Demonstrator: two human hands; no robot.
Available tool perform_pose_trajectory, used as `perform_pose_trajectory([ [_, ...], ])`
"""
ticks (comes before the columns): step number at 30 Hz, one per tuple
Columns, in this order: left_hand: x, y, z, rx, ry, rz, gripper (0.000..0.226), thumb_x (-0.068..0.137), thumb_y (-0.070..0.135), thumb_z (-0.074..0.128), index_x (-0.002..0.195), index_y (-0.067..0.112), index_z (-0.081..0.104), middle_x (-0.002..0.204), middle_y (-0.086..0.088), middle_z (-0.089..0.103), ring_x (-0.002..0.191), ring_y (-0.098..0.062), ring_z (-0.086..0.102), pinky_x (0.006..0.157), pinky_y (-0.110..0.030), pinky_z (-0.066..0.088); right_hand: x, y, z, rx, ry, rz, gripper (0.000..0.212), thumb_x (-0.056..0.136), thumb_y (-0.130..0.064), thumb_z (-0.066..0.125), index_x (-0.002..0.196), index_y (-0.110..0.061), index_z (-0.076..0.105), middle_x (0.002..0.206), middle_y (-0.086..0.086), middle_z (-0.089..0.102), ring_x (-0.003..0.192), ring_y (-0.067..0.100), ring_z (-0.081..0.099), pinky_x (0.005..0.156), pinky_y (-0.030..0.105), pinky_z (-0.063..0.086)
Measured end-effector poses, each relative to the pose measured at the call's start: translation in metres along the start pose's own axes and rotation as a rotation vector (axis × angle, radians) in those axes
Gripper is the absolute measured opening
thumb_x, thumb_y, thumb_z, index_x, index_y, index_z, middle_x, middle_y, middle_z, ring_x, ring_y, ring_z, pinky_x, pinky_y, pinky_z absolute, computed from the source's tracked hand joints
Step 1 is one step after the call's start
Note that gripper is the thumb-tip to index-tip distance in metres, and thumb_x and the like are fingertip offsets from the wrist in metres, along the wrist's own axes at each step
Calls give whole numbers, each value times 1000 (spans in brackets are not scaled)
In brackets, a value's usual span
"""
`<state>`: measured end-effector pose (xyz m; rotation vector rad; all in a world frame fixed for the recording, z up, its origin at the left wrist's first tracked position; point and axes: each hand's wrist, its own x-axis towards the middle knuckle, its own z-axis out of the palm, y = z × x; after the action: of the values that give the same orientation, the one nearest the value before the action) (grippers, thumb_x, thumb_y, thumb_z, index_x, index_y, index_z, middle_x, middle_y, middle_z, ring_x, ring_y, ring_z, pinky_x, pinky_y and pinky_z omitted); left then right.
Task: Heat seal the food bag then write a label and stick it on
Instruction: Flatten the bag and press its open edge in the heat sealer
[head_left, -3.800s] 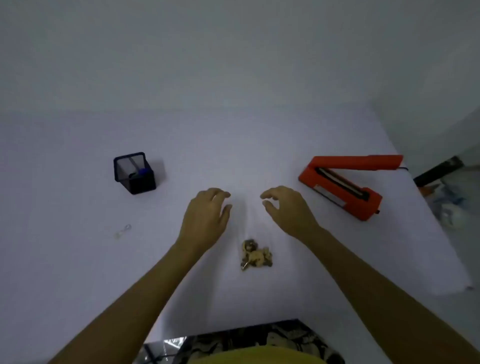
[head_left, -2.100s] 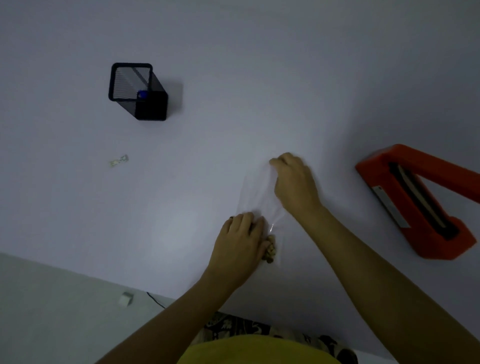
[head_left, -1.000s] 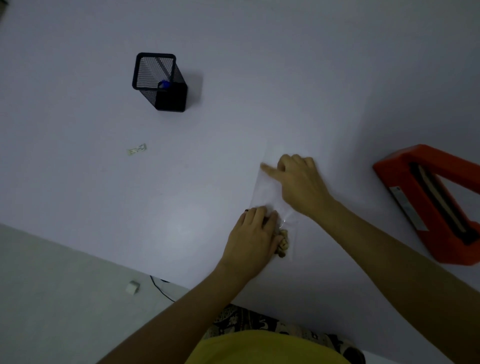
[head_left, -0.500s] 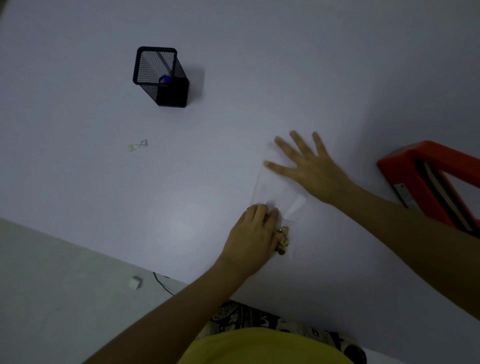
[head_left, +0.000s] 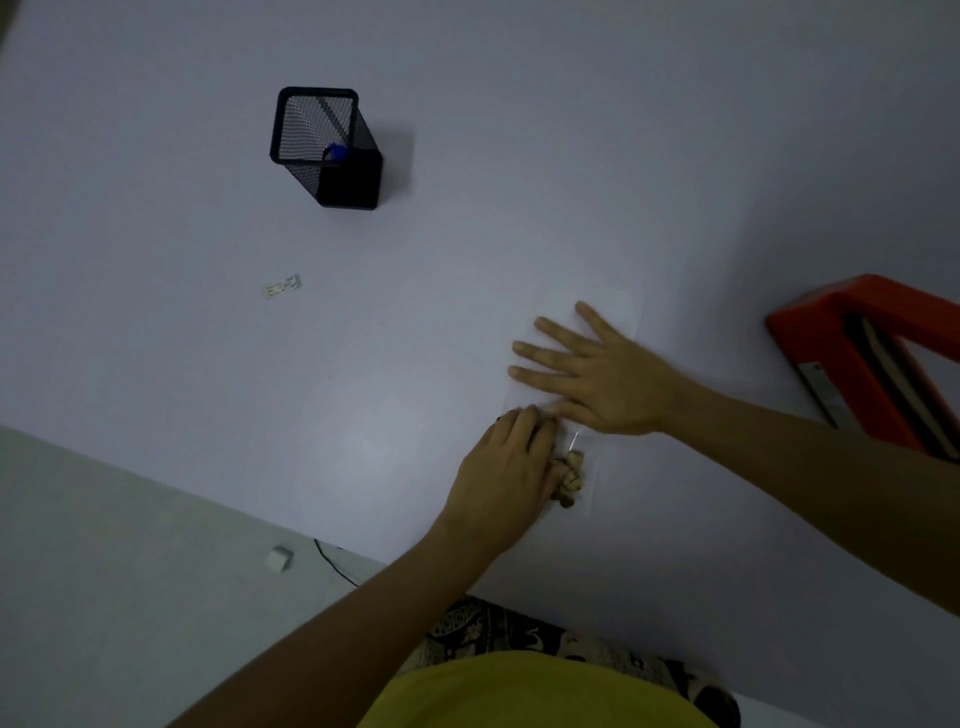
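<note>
Since half a second ago, the right hand (head_left: 608, 379) is lying further down the food bag (head_left: 618, 312), its palm now covering the clear middle part where only the fingers were reaching before, while the left hand (head_left: 506, 470) is staying put on the near end. The bag is lying flat on the surface (head_left: 467, 234), directly under both hands, with its long axis running away from the person and leaning slightly to the right. The food (head_left: 570, 478) is bunching at the near end, just beside the left hand's fingers; the empty far end is showing beyond the right hand's fingertips.

The right hand is open, fingers straight and spread, pressing flat on the film with the fingers pointing up and to the left across the bag. The left hand is resting over the food end with its fingers bent down onto it; whether it is pinching the film or only pressing, the view is not showing clearly.

The orange heat sealer (head_left: 878, 358) is standing to the right, its arm raised, well apart from the bag but nearer the right hand. Judging from this, the bag's open far end is likely needing to swing rightward to meet the sealer's jaw, the right hand being the better placed to carry it. The mesh pen holder (head_left: 327, 150) and a small label (head_left: 283, 287) are waiting far to the left.
</note>
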<state>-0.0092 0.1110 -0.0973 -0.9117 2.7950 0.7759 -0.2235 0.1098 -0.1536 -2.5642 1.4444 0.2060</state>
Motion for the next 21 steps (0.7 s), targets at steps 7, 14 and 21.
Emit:
perform_pose_trajectory([
  [7, 2, -2, 1, 41, -37, -8, 46, 97, 32, 43, 135, 7, 46, 134, -13, 51, 124, -26, 48, 104, -34, 44, 4, 49, -5, -67, -47, 214, 54, 101, -53, 10, 152, -36, 7, 161, -2, 14, 148, 35, 6, 111, 69, 7],
  [14, 2, 2, -3, 23, -34, -40, 51, 94, 36, 33, 135, 8, 45, 135, -11, 49, 126, -25, 46, 103, -32, 43, 5, 34, -16, -19, 6, 231, 55, 102, -43, 16, 152, -20, 16, 160, 1, 21, 148, 34, 11, 112, 67, 12],
  [21, 0, 2, -2, 10, -34, -38, 48, 96, 35, 36, 133, 7, 48, 133, -11, 51, 123, -22, 48, 99, -28, 46, -16, -1, 4, 17, 35, -72, 53, 103, -42, 25, 151, -19, 24, 157, 1, 26, 148, 29, 13, 116, 61, 13],
])
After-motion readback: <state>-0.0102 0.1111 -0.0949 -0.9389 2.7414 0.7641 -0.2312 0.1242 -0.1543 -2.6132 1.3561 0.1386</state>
